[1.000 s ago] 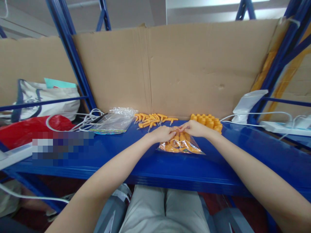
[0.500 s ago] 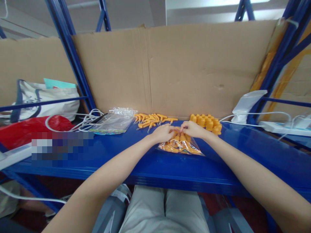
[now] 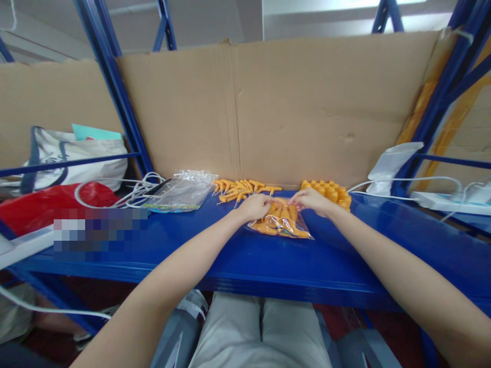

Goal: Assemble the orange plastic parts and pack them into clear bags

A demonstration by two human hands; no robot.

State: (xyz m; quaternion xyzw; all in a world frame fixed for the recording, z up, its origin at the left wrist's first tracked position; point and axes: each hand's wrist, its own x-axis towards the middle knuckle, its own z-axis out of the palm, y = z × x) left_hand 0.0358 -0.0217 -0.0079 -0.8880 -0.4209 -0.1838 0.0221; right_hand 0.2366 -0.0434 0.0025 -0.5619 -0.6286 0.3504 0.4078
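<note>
A clear plastic bag (image 3: 282, 225) filled with orange plastic pieces lies on the blue table in front of me. My left hand (image 3: 256, 207) grips the bag's far edge on the left, fingers curled. At the right end of that edge, my right hand (image 3: 309, 200) pinches the plastic. Behind my left hand is a loose pile of orange T-handled corkscrews (image 3: 240, 190) with metal spirals. Orange plastic cylinders (image 3: 330, 191) stand grouped beyond my right hand.
Flat clear plastic bags (image 3: 180, 191) lie stacked to the left, beside coiled white cables (image 3: 143, 186) and a red bag (image 3: 61, 202). A cardboard panel (image 3: 291, 112) closes off the back. On the right sit a white power strip (image 3: 452, 202) and a white plastic object (image 3: 399, 166).
My hands have moved apart along the bag's far edge, the left going left and the right going right. The bag has shifted slightly left and now looks wider at its top.
</note>
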